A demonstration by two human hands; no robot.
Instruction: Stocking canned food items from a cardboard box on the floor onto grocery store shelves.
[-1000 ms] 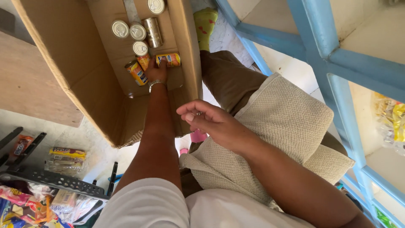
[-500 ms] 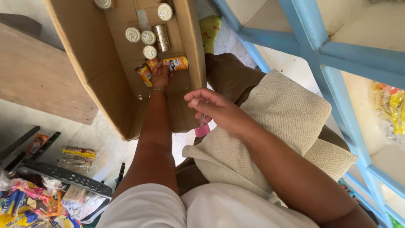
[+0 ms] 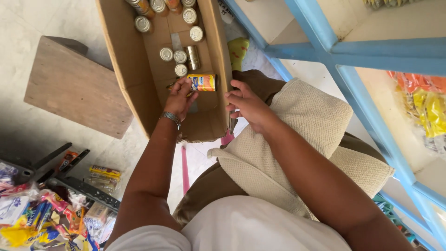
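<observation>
An open cardboard box lies on the floor in front of me, with several small tins standing or lying inside. My left hand, a watch on its wrist, reaches into the box and closes on a yellow and orange tin lying on its side; a second tin seems to sit under the fingers. My right hand hovers with fingers apart at the box's right wall, holding nothing. A beige cushion rests on my lap.
A wooden board lies left of the box. Snack packets and a black rack are at lower left. A blue shelf frame stands at the right, with packets on its shelf.
The view has shifted, so more of the box shows. My left hand has taken hold of the tin on its side. My right hand has moved forward to the box's right wall.
</observation>
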